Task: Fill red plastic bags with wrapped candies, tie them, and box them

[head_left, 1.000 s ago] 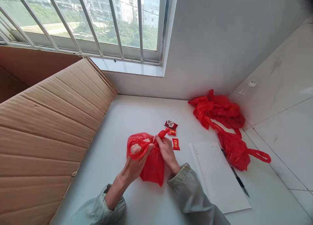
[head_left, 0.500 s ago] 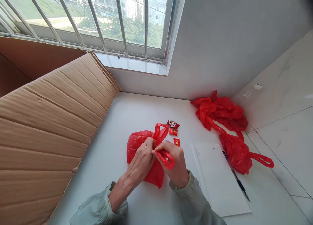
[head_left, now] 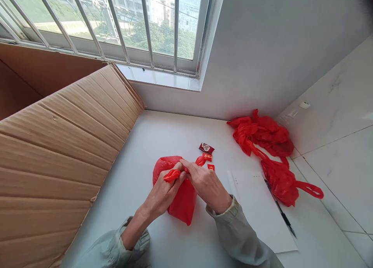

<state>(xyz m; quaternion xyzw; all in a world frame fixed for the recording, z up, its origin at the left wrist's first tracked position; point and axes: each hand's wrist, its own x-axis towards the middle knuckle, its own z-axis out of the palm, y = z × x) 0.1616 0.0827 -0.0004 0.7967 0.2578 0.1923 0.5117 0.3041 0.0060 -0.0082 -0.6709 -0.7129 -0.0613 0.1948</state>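
A filled red plastic bag [head_left: 183,204] lies on the white table in front of me. My left hand [head_left: 163,188] is closed on one of its handles, and a red loop of it sticks out above the fingers. My right hand [head_left: 205,180] pinches the other handle, whose end shows beyond the knuckles. The fingertips of both hands meet over the top of the bag, hiding the point where the handles cross. Just past the right hand lie a dark red wrapped packet [head_left: 206,148] and two small red packets, one of them [head_left: 211,167] partly covered by the hand.
A large open cardboard box [head_left: 67,155] stands on the left. To the right are a white notepad [head_left: 262,209], a black pen [head_left: 287,221], a tied red bag [head_left: 281,182] and crumpled red bags [head_left: 265,130] against the wall. A barred window [head_left: 163,31] is behind.
The handle loops have swapped sides: one now pokes out over my left hand, the other beyond my right. My right hand has turned over, palm down, and the hands remain together.
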